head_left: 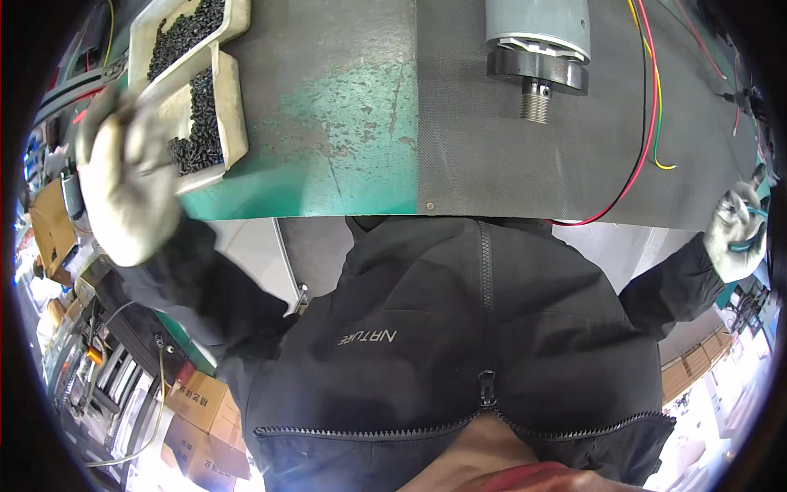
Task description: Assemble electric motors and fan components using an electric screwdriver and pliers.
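My left hand (131,180), in a whitish glove, is raised at the left beside two white plastic trays (234,107) of small black screws (197,131). Motion smears its fingers, so whether they hold anything cannot be made out. At the far right, my gloved right hand (734,234) is closed round pliers (744,244) with teal handles, their dark tip pointing away from me. On the black mat lies a grey cylindrical motor (537,20) with a black collar (539,70) and a threaded metal shaft (535,105) facing me. Neither hand touches it.
Red, black and yellow-green wires (654,98) run down the mat (467,164); the red one loops past the front edge. Left of the mat, the worn green bench top (328,164) is exposed. Cardboard boxes (201,402) stand low at the left.
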### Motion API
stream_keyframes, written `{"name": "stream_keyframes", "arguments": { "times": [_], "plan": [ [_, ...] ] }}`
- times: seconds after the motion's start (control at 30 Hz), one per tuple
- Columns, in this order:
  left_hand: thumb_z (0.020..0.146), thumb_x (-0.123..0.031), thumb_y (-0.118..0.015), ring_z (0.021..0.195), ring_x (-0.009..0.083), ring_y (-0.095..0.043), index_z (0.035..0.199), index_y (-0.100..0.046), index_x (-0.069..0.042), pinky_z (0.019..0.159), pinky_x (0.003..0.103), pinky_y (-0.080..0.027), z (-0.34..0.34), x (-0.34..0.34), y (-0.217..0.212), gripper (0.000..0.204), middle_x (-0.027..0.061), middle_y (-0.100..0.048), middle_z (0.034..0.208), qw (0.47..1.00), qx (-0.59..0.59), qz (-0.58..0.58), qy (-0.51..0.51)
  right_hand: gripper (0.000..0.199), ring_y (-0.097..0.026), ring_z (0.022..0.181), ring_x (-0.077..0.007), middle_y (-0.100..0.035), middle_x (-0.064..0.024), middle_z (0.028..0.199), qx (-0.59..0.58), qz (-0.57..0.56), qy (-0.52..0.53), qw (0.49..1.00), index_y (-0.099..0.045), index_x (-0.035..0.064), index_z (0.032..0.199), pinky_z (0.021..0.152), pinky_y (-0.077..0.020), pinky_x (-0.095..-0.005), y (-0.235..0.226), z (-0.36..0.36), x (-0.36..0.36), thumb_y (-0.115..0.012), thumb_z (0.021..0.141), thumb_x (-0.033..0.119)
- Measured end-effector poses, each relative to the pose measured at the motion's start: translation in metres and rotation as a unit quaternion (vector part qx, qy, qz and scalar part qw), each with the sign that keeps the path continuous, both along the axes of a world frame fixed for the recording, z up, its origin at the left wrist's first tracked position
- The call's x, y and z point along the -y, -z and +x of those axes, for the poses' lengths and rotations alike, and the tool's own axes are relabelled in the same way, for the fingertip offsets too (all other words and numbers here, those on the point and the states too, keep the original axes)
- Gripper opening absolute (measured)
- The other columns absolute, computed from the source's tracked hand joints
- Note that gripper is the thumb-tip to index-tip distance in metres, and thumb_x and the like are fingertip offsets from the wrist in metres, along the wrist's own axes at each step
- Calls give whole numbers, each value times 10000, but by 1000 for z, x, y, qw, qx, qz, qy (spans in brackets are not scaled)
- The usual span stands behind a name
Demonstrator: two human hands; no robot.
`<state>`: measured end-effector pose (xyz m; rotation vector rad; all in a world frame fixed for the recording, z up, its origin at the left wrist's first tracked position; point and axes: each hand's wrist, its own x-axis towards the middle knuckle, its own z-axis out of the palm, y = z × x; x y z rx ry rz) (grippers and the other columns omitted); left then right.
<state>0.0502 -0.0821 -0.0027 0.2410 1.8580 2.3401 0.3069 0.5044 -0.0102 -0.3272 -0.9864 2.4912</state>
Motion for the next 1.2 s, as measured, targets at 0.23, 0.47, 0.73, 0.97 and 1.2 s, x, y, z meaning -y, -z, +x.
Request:
{"name": "stream_keyframes", "arguments": {
  "times": [0.23, 0.47, 0.73, 0.97, 1.2],
  "plan": [
    [891, -176, -609, 629, 128, -529, 1184, -510, 24, 542, 239, -427, 60, -184, 31, 368, 148, -614, 917, 903, 67, 244, 348, 556, -550, 879, -183, -549, -187, 1210, -34, 775, -64, 628, -546, -32, 1244, 809, -433, -281, -19, -100, 149, -601, 695, 35],
    [892, -173, -600, 663, 160, -560, 1165, -529, 3, 578, 276, -446, 70, -191, 11, 333, 136, -632, 921, 956, 23, 122, 265, 548, -592, 952, -277, -584, -180, 1091, -32, 892, -123, 433, -610, -10, 1169, 816, -487, -350, -61, -123, 175, -590, 622, -11],
    [892, -169, -590, 702, 196, -595, 1143, -550, -21, 619, 318, -467, 75, -193, -2, 294, 123, -652, 926, 989, -10, -27, 143, 566, -591, 993, -277, -588, -172, 1111, -28, 924, -66, 375, -637, 21, 1157, 844, -488, -347, -58, -125, 187, -646, 594, -45],
    [892, -167, -581, 737, 227, -626, 1123, -569, -42, 656, 355, -486, 83, -199, -9, 263, 112, -670, 931, 990, -26, -110, 79, 558, -586, 1014, -280, -593, -168, 1110, -43, 911, -43, 409, -643, 29, 1149, 870, -482, -357, -59, -121, 187, -646, 593, -29],
    [892, -164, -572, 771, 259, -657, 1104, -588, -63, 692, 392, -505, 69, -217, -17, 235, 100, -687, 936, 987, 9, -137, 85, 499, -591, 951, -285, -609, -158, 1004, 12, 906, -25, 423, -640, 32, 1108, 816, -485, -353, -44, -133, 176, -613, 617, -53]
  ]
}}
